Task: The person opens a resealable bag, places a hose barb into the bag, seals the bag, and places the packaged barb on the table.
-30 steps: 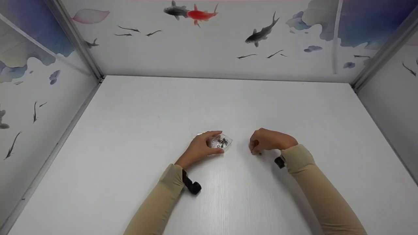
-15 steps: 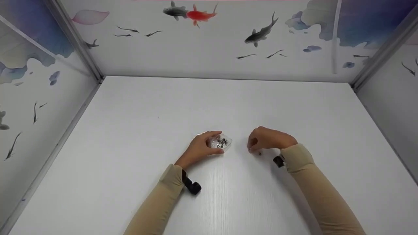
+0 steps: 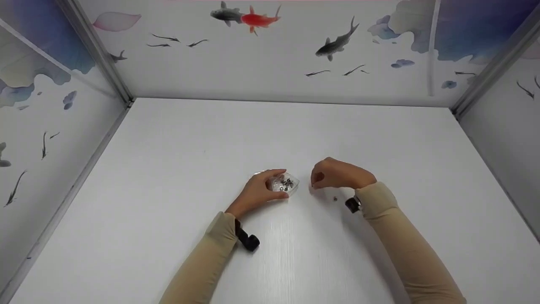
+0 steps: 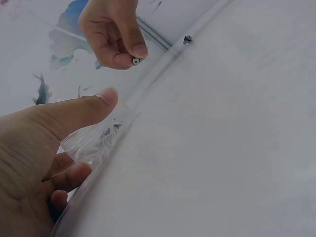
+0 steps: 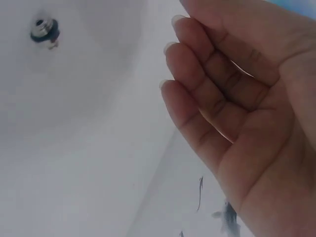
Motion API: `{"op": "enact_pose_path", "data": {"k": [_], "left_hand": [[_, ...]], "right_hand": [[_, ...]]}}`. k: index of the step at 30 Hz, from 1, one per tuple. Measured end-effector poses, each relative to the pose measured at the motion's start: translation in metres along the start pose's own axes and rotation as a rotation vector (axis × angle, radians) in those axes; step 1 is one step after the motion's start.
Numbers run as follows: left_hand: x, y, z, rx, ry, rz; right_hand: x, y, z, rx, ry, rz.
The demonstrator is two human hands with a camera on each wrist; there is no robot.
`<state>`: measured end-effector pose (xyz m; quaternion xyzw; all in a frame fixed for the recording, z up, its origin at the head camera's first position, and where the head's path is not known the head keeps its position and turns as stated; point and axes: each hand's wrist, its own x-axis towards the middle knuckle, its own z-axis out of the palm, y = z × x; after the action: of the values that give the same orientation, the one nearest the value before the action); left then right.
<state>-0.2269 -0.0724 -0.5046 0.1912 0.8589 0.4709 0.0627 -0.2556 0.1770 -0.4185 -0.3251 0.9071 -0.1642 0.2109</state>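
My left hand (image 3: 255, 190) grips a small clear plastic box (image 3: 276, 184) on the table, thumb on the near side and fingers round the far side. Several small metal fittings (image 3: 287, 184) lie inside it. To its right, my right hand (image 3: 339, 174) is held above the table. In the left wrist view its thumb and index finger pinch one small round metal fitting (image 4: 136, 61) with a hole in its end. Another metal fitting (image 3: 335, 198), with a dark ring round it, lies loose on the table below my right wrist; the right wrist view hides the pinching fingertips.
The white table (image 3: 211, 135) is bounded by a printed back wall (image 3: 270, 63) with fish and by side walls. Black wrist cameras hang under both sleeves, the right camera (image 3: 352, 204) close to the loose fitting.
My right hand has risen from the table and moved left toward the box with the pinched fitting, uncovering the loose one. The left hand and box have stayed in place.
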Motion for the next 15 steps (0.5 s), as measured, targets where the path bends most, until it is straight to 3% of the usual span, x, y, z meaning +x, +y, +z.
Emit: {"op": "enact_pose_path", "data": {"k": [15], "left_hand": [[-0.001,0.001,-0.001,0.004,-0.001,-0.01]], "right_hand": [[0.017,-0.015,0.0,-0.056,0.128,-0.171]]}}
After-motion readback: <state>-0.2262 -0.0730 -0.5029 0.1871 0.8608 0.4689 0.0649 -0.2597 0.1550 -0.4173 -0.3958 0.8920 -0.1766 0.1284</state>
